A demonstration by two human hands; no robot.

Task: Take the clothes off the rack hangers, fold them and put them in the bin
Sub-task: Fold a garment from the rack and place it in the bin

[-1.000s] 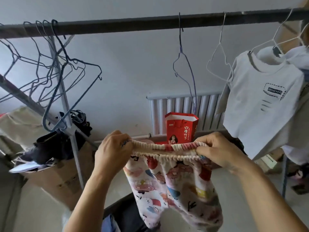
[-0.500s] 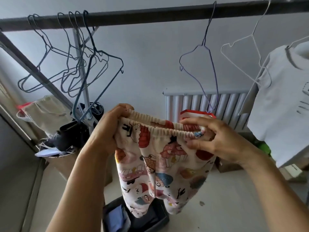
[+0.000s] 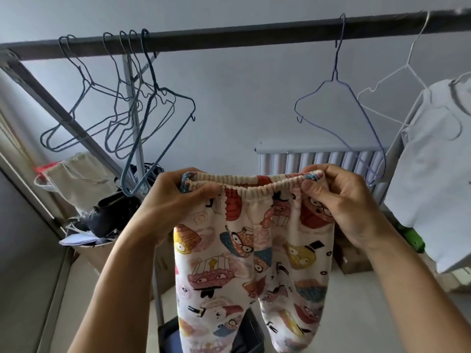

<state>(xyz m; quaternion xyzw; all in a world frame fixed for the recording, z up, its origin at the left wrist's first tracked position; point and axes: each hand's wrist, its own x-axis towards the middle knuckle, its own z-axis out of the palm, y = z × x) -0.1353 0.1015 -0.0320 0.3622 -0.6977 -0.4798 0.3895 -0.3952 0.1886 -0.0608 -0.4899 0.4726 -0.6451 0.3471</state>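
Note:
Small white trousers [image 3: 252, 263] printed with colourful cartoon figures hang in front of me, spread flat with both legs down. My left hand [image 3: 173, 200] grips the left end of the elastic waistband, and my right hand [image 3: 339, 200] pinches the right end. The dark bin [image 3: 168, 337] sits on the floor below, mostly hidden behind the trousers. Above runs the dark rack bar [image 3: 242, 34]. A white t-shirt [image 3: 438, 169] hangs on a white wire hanger [image 3: 397, 82] at the right.
Several empty blue wire hangers [image 3: 132, 110] bunch at the bar's left, and one empty purple hanger [image 3: 341, 110] hangs right of centre. A slanted rack leg [image 3: 63, 115] crosses the left. A cardboard box with dark bags [image 3: 107, 217] stands behind it. A radiator [image 3: 318, 161] lines the wall.
The trousers have opened out flat and wider between my hands, now facing me front on. My hands have moved apart along the waistband. The view has swung left and down a little.

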